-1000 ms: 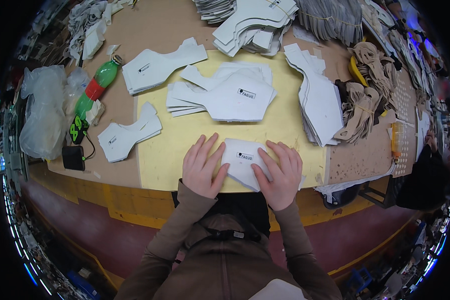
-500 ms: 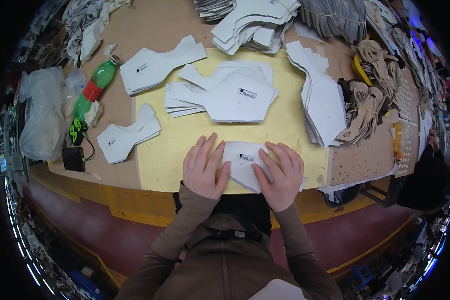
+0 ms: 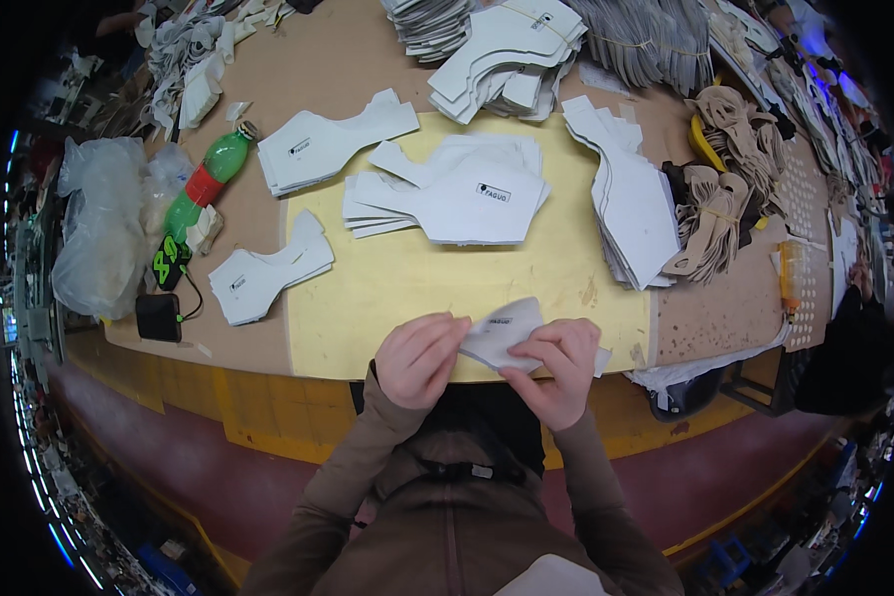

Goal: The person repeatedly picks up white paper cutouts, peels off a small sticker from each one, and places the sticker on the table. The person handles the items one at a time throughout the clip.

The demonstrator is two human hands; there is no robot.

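At the table's near edge I hold a white cut piece [image 3: 502, 336] with a small dark printed label, bent and lifted between my hands. The fingers of my left hand [image 3: 419, 360] pinch its left corner. My right hand [image 3: 556, 368] grips its right side between thumb and fingers. A small white scrap shows beside the right hand. Beyond them, on a yellow sheet [image 3: 387, 298], lies a pile of similar white pieces [image 3: 477, 204] with the same label. More white stacks lie upper left [image 3: 328, 149], lower left [image 3: 268, 275] and right [image 3: 626, 204].
On the left stand a green bottle [image 3: 209, 179], a clear plastic bag [image 3: 99, 228] and a black box-like item [image 3: 158, 317] with a cord. Bundled grey pieces [image 3: 646, 45] and white ones [image 3: 512, 55] sit at the back. Beige bundles [image 3: 713, 219] lie right.
Both hands lay spread with the white piece flat between them; now their fingers have closed on it, raising and bending it. The whole view has shifted slightly.
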